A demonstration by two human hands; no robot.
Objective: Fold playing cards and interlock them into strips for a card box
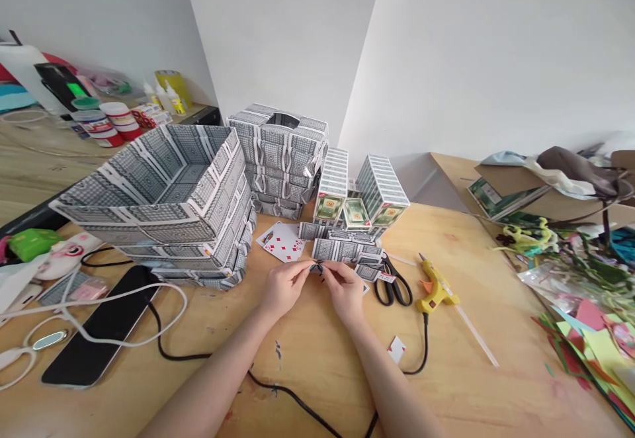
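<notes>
My left hand (285,288) and my right hand (346,288) meet at the middle of the table. Thumbs and fingertips of both are pinched together on a small dark piece (316,267), mostly hidden by the fingers, so its kind does not show. Just beyond the fingertips lie folded strips of grey-backed playing cards (342,251). Loose face-up playing cards (282,241), red diamonds among them, rest beyond my left hand. Black-handled scissors (393,290) lie close to the right of my right hand, partly under the card pieces.
An open box made of cards (218,223) stands at left; another card-built box (282,160) is behind. Stacked card packs (384,186) stand at back. A yellow glue gun (435,292) lies right, its black cable (297,398) crossing the table. A phone (99,332) lies left.
</notes>
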